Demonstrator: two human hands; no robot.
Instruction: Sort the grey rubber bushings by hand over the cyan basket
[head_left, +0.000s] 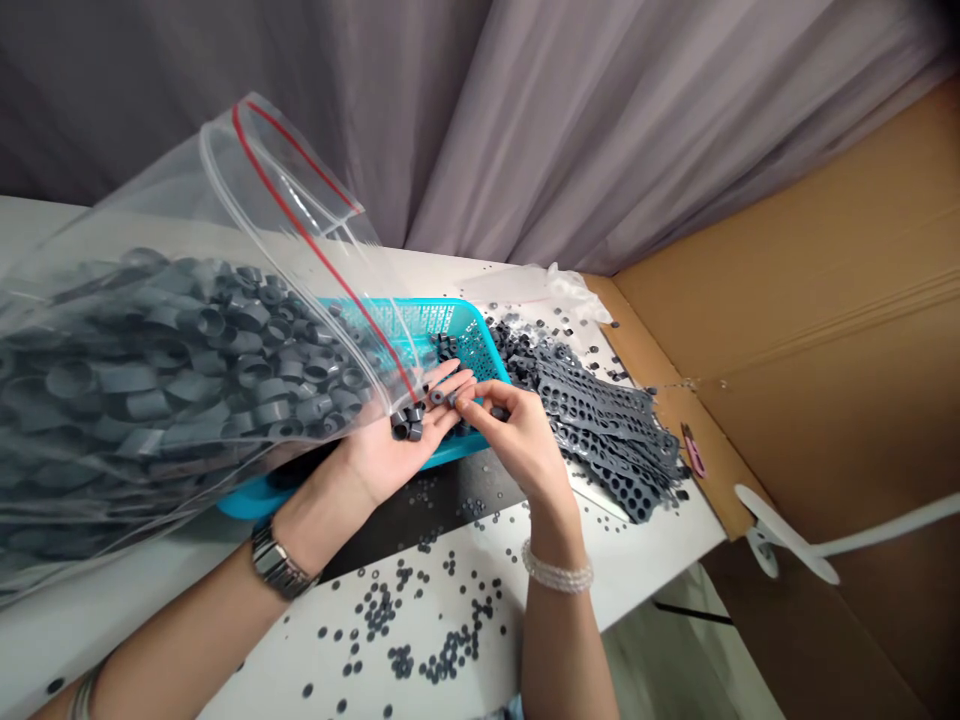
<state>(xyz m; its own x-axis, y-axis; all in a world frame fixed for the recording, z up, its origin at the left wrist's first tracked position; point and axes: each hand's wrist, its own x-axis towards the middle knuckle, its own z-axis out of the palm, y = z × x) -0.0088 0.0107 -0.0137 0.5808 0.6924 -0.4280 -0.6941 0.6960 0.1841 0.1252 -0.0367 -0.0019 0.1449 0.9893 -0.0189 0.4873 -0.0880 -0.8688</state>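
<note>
A turquoise plastic basket (pixel 480 335) with latticed walls is taken as the landmark. Above its front edge the left hand (pixel 397 445) is held palm up with the fingers spread and relaxed. Nothing is clasped, but a small cluster of short grey rubber rings (pixel 407 420) is cradled in the palm; about four can be made out, though the exact count cannot be told. The right hand (pixel 517 435) is met at the left fingertips, just over the same edge, and one small grey ring (pixel 452 398) is pinched between its thumb and forefinger.

One large clear zip bag (pixel 150 380), sealed by a red strip (pixel 300 220), is draped over the basket's left side and is packed with far more grey rings than can be counted. To the right of the basket a loose stack of flat grey perforated sheets (pixel 600 420) is spread, each pierced with rows of round holes. In front of the basket many tiny dark discs (pixel 442 660) are scattered across the white table (pixel 660 545).

A metal-link watch (pixel 277 565) is worn on the left wrist, and a white beaded bracelet (pixel 556 573) on the right. Brown cardboard (pixel 825 330) is seen beyond the sheets.
</note>
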